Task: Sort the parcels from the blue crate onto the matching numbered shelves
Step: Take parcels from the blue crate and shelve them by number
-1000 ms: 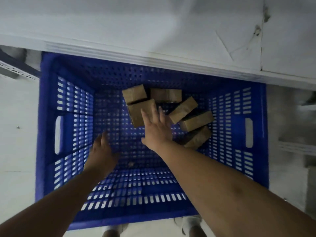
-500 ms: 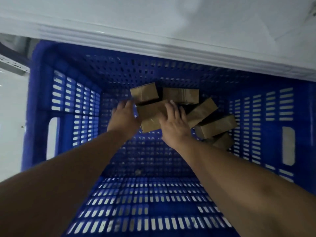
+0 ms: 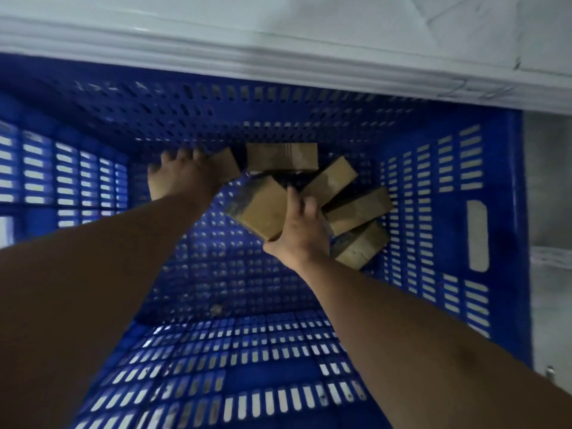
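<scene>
Both my arms reach down into the blue crate (image 3: 448,212). My right hand (image 3: 301,230) grips a brown cardboard parcel (image 3: 263,212) by its right end and holds it tilted above the crate floor. My left hand (image 3: 179,178) lies over another brown parcel (image 3: 226,164) at the far left of the heap, with the fingers curled over its far edge; most of that parcel is hidden. Several more brown parcels lie against the far right corner: one flat at the back (image 3: 281,156), and others leaning to the right of it (image 3: 332,179), (image 3: 359,210), (image 3: 362,243).
The crate's perforated walls rise high on all sides, with a handle slot (image 3: 476,236) in the right wall. A white ledge (image 3: 278,60) runs across just behind the crate. Pale floor (image 3: 551,187) shows to the right.
The camera has dropped closer into the crate. My right hand has closed on the middle parcel and lifted it, tilted. My left hand has slid further back onto the far-left parcel.
</scene>
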A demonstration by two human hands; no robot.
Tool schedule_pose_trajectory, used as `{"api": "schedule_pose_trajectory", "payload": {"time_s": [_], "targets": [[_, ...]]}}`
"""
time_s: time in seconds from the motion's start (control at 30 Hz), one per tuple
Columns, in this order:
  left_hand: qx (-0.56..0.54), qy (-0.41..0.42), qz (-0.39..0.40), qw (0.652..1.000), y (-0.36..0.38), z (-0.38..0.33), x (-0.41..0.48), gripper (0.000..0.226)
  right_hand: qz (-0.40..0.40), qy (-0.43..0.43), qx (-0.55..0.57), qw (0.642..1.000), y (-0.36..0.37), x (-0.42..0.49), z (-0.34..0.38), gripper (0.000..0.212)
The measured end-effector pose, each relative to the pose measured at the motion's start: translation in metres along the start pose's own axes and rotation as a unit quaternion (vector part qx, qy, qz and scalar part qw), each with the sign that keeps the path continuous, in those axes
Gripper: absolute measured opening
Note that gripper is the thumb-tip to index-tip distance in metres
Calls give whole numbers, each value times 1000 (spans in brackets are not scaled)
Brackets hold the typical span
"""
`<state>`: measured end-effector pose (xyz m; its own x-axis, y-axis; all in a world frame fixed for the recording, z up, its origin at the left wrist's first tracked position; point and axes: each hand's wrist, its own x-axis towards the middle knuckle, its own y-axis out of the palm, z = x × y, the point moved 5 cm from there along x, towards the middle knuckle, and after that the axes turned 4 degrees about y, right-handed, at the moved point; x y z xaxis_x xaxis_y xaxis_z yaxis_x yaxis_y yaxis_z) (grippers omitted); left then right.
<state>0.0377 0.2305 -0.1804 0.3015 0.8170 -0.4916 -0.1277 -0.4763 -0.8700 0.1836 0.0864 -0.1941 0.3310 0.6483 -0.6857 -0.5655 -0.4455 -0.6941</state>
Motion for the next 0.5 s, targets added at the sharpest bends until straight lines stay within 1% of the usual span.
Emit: {"api": "schedule_pose_trajectory", "payload": {"time_s": [0.07,0.1,0.13,0.2,0.23,0.27,0.37,0.4,0.43,0.5], "targets": [[23,8,-8,1000,7,-5,-10,62,9,32,91,995,-6,-2,-23,108],[18,9,-18,1000,9,-6,-16,62,4,39,124,991,-10,-3,-34,107],[-7,2,-28,1000,11,-4,-22,64,-1,47,148,988,-13,-3,-44,106],[-112,-43,-23,992,13,3,-37,75,-1,77,218,973,-18,-4,-60,103],[-175,-70,-20,982,12,7,-46,77,2,98,273,957,-20,-8,-66,97],[-232,-97,-26,967,10,10,-55,73,1,117,326,938,-22,-11,-71,89],[-363,-181,-46,913,-1,25,-83,45,-32,148,431,890,-34,-27,-77,55],[-398,-199,-48,894,-5,29,-94,39,-47,161,462,871,-39,-35,-78,51],[-425,-213,-43,879,-9,32,-104,36,-58,176,494,849,-45,-43,-79,52],[-463,-236,-43,853,-22,36,-125,42,-64,201,541,814,-59,-60,-80,57]]}}
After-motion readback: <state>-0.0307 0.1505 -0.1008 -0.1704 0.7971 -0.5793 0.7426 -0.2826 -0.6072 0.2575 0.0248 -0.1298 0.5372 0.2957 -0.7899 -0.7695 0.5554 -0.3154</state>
